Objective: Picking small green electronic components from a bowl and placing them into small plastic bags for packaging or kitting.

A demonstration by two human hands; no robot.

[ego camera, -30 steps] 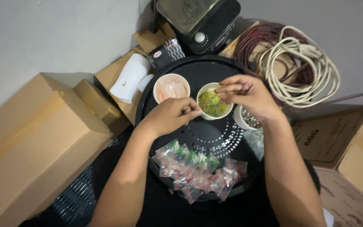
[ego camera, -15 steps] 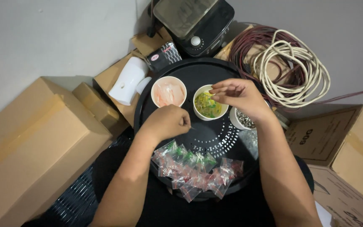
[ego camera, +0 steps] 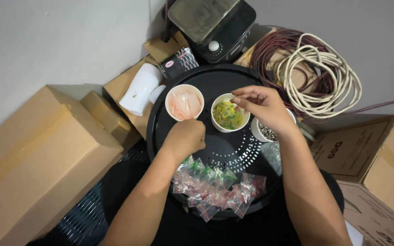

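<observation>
Right hand lifted — fingers above cup

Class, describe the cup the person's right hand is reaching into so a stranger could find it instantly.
Find the round black tray. Three white cups stand along its far side; take the middle cup, under the right hand. Only it holds yellow and green bits.

The right hand is hovering with pinched fingers over the middle cup of yellow-green bits, while the left hand is curling closed on the round black tray.
</observation>
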